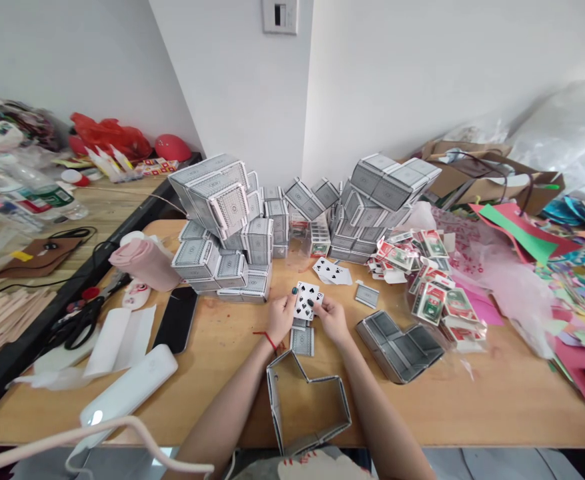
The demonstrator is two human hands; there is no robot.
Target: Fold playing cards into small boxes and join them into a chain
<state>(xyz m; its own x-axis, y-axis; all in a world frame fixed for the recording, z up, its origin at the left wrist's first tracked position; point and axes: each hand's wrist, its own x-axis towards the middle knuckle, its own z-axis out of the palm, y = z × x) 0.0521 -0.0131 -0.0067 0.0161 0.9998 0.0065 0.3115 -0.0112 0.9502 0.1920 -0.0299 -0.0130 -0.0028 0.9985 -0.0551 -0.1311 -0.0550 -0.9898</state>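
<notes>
Between my two hands are playing cards (304, 302), faces up and overlapping, with a seven and a six of spades showing. My left hand (283, 315) pinches them at the left edge, and my right hand (331, 319) grips the right edge with the thumb on top. Just below lie face-down grey-backed cards (302, 341) on the table. Nearer my body stands an open heart-shaped frame of joined cards (308, 437). To the right sits a second heart-shaped card box (399, 350). Beyond my hands are loose face-up cards (332, 272) and one face-down card (367, 295).
Stacked card boxes rise at the back left (217, 200) and back right (387, 193). Red-and-green card packs (432, 300) pile up on the right. A black phone (175, 320), a white glue gun (129, 387) with a cord, scissors (85, 320) and a pink roll (145, 262) lie left.
</notes>
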